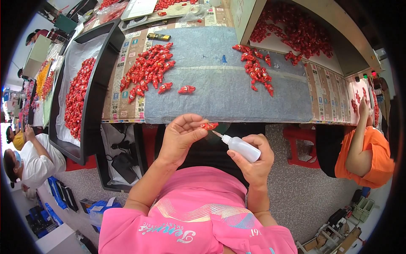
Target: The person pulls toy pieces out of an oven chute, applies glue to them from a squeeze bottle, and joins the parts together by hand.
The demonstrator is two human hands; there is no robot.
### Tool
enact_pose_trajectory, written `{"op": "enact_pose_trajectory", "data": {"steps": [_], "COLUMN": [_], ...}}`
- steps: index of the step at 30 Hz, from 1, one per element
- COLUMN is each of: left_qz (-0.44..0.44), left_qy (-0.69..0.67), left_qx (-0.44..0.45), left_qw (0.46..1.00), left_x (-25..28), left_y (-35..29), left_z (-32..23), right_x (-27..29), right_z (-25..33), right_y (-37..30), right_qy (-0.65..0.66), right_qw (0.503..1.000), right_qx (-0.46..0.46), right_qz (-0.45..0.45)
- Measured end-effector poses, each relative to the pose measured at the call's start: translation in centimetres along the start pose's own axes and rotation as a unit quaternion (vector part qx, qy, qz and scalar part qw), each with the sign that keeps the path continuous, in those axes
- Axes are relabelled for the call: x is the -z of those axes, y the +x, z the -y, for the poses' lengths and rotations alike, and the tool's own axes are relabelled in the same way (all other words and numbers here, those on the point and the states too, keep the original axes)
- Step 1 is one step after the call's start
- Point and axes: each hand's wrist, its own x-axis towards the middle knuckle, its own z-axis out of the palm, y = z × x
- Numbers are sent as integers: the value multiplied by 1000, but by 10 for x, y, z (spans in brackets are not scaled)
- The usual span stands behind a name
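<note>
Between the fingertips of my left hand (182,137) is a small red figurine (209,126), held just off the table's front edge. My right hand (256,160) is wrapped round a translucent white squeeze bottle (244,149). The bottle's thin nozzle points up and left, and its tip is at or close to the figurine; whether they touch I cannot tell. On the blue-grey mat beyond my hands, a pile of like red figurines (150,67) lies to the left, with one loose figurine (186,89) nearest me. A smaller group of figurines (257,70) lies to the right.
At the left stands a black tray (94,91) lined with plastic and filled with red pieces. A lighter (159,37) rests on the mat's far left. An open box (247,23) with many red pieces is at back right. A person in orange (367,158) sits to the right.
</note>
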Motion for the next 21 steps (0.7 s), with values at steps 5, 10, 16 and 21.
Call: {"op": "enact_pose_trajectory", "data": {"steps": [5, 10, 16, 21], "left_qz": [-3, -3, -2, 3], "left_qy": [-1, 1, 2, 14], "left_qx": [4, 1, -3, -24], "left_qw": [1000, 1000, 1000, 1000], "left_x": [2, 1, -1, -2], "left_y": [1, -1, -1, -5], "left_z": [2, 2, 2, 3], "right_x": [0, 2, 4, 2], "right_z": [1, -2, -3, -9], "right_y": [-1, -4, -2, 14], "right_qy": [-3, 10, 57, 60], "right_qw": [1000, 1000, 997, 995], "right_qx": [3, -8, -38, -61], "right_qz": [-2, -21, -40, -54]}}
